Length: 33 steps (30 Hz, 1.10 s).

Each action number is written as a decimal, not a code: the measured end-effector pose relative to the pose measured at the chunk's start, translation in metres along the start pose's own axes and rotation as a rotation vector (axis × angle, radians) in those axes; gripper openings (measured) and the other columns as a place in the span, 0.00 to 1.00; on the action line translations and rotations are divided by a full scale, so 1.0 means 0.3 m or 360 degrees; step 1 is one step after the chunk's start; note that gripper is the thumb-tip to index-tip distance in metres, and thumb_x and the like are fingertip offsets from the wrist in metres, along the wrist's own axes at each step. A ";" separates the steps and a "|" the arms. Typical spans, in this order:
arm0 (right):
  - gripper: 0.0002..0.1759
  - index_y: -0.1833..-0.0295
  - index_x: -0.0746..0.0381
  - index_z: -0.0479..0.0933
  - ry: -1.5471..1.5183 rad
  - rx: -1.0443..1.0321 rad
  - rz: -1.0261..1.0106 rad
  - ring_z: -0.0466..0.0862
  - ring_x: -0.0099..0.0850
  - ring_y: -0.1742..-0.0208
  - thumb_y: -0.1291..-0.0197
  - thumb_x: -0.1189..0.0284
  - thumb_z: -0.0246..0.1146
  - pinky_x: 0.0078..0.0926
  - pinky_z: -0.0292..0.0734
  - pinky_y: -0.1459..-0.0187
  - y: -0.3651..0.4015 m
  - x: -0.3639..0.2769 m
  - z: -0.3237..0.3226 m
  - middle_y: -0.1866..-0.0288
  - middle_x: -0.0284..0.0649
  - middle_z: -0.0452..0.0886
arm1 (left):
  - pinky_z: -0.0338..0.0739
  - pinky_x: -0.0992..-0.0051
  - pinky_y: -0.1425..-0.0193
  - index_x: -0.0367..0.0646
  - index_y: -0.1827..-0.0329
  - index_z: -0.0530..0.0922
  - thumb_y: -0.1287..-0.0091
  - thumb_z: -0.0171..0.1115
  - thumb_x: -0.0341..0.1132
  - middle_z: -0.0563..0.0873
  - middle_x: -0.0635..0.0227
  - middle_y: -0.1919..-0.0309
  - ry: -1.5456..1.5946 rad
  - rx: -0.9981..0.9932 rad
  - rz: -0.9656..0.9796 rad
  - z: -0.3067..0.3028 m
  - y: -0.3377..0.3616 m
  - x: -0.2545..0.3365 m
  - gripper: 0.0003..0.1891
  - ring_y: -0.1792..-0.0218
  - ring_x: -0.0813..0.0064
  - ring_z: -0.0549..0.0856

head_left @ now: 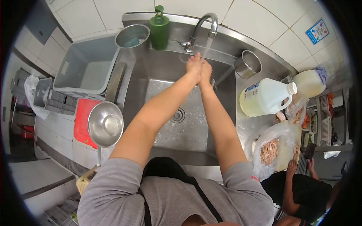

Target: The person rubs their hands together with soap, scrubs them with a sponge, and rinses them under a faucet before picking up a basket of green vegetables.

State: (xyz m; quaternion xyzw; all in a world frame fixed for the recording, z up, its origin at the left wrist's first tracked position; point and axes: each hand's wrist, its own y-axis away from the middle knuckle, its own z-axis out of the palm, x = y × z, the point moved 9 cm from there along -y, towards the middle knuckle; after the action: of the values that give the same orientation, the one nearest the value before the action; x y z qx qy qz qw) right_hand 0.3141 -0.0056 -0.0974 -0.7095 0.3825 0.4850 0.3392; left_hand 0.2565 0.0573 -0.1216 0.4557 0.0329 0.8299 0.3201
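Under the running faucet [205, 22], my left hand [194, 67] and my right hand [206, 71] are clasped against each other. Their fingers are closed and partly hide one another. A stream of water falls onto them. Both are raised above the steel sink basin [181, 132], whose wet floor has a round drain [178, 115]. A green pump bottle [159, 30] stands on the back ledge, left of the faucet.
Left are a steel pot [132, 36], grey tub [86, 62], red board [83, 120] and metal ladle [105, 124]. Right are a steel cup [248, 64], large jug [260, 96] and bag of shredded food [269, 150]. Beyond, a co-worker's hand holds a cleaver [310, 150].
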 end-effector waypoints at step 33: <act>0.20 0.84 0.55 0.56 -0.1962 -0.1245 0.0872 0.56 0.17 0.88 0.40 0.65 0.48 0.13 0.48 0.90 0.069 -0.198 0.108 0.86 0.28 0.55 | 0.55 0.85 0.86 0.49 0.83 0.61 0.35 0.44 0.42 0.60 0.77 0.88 0.0996 -0.1060 -0.0932 0.029 0.187 -0.005 0.17 0.88 0.84 0.60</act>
State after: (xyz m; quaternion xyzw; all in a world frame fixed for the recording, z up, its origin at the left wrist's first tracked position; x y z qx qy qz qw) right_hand 0.2682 0.0248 -0.0529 -0.2602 0.0878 0.9579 0.0837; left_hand 0.2356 0.0099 -0.0981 0.0325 -0.0125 0.7675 0.6401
